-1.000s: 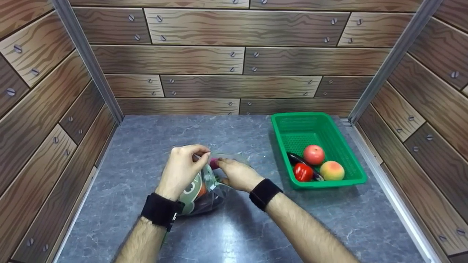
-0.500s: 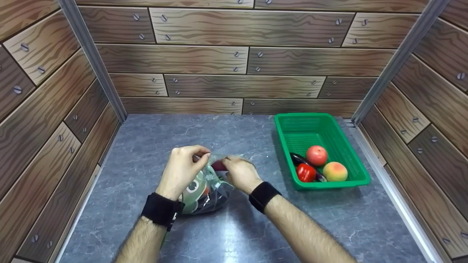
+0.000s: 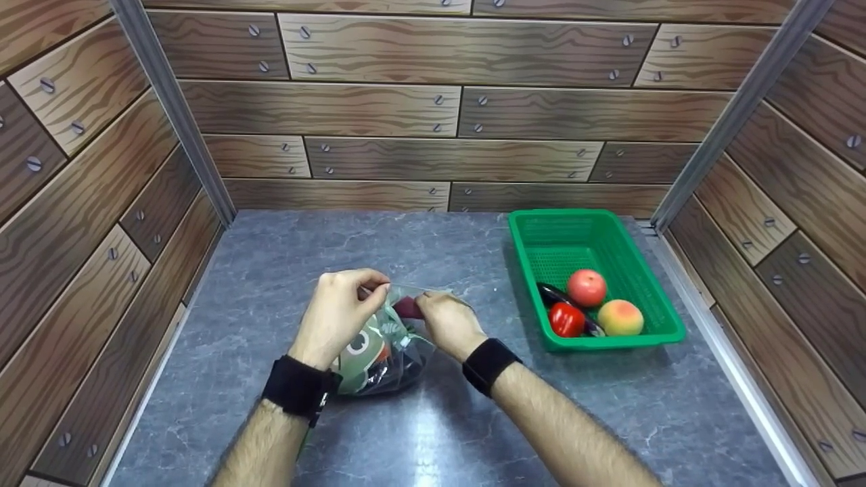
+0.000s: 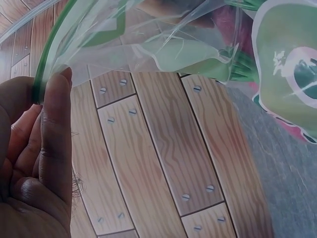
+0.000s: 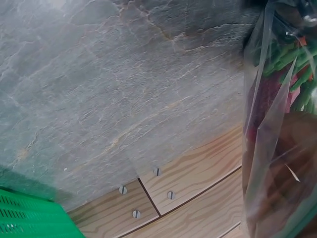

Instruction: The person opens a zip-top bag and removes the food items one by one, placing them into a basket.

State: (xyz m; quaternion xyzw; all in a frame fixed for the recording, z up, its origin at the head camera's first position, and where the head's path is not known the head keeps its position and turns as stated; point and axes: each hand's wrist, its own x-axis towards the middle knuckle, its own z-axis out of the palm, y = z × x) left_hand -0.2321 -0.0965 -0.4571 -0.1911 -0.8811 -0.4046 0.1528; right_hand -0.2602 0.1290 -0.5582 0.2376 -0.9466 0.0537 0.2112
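A clear zip bag (image 3: 355, 368) with a printed cartoon eye and dark contents sits on the table. My left hand (image 3: 335, 311) pinches its upper edge between thumb and forefinger; the left wrist view shows the green zip strip (image 4: 53, 47) in that pinch. Reaching in through the mouth, my right hand (image 3: 452, 323) grips a purplish-red, rounded piece of produce (image 3: 407, 308), its far end hidden by bag and fingers. In the right wrist view the hand (image 5: 297, 144) shows through the plastic, beside green leafy strands (image 5: 282, 59).
To the right stands a green basket (image 3: 517, 260) holding an eggplant (image 3: 553, 293), a red bell pepper (image 3: 567, 320), a peach (image 3: 621, 318) and a round pinkish-red fruit (image 3: 586, 288). Wood-patterned walls (image 3: 379, 108) enclose the grey marbled table (image 3: 325, 237) on three sides.
My right hand has shifted slightly right, its fingers more curled, and more of the purplish-red piece shows at the bag's mouth. The left hand keeps its pinch. The head view has shifted slightly.
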